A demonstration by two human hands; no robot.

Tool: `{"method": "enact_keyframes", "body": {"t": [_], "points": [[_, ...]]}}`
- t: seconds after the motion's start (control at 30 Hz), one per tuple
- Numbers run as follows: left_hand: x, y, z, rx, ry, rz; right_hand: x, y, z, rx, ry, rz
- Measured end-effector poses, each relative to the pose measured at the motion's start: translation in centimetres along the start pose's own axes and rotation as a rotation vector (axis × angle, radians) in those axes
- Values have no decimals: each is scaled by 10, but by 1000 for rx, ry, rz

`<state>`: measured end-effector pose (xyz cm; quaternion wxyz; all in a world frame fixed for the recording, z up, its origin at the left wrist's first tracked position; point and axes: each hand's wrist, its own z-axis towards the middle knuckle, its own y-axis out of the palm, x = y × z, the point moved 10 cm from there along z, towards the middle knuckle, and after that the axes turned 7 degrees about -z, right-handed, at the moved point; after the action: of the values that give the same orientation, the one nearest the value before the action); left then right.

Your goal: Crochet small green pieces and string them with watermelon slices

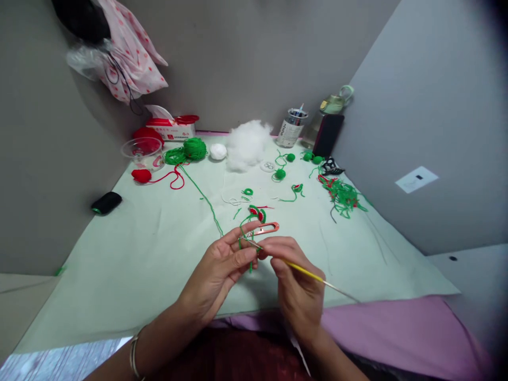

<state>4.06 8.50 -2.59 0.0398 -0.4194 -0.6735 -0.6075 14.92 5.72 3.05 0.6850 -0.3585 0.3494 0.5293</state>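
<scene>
In my right hand (297, 283) is a crochet hook (305, 271) with a yellow grip, its metal tip pointing left into green yarn. My left hand (224, 267) pinches a small piece of green yarn work (257, 248), mostly hidden by the fingers. Green yarn (214, 214) runs from the left fingers back to a green yarn ball (194, 149). Just beyond the fingertips lie orange-handled thread snips (270, 227) and small red and green crocheted pieces (257, 213).
White stuffing (248, 145) sits at the back, beside a can of tools (291, 128) and a bottle (335, 103) with a phone (328, 135) against it. Tangled yarn scraps (343, 197) lie right. A plastic cup (143, 154) and black case (106, 203) stand left.
</scene>
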Motion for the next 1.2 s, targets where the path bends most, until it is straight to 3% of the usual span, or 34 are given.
{"method": "enact_keyframes", "body": {"t": [0.17,0.5,0.7,1.07,1.2], "points": [[0,-1,0,-14,8,9,12,-2,5,3,68,170],[4,-1,-1,-8,29,37,13,-2,5,7,60,143],[7,-2,0,63,86,48,8,0,3,-16,53,78],[4,-5,-1,33,-17,-8,18,-23,6,116,130,228],[2,0,-1,-1,-10,19,19,-20,9,97,176,277]]}}
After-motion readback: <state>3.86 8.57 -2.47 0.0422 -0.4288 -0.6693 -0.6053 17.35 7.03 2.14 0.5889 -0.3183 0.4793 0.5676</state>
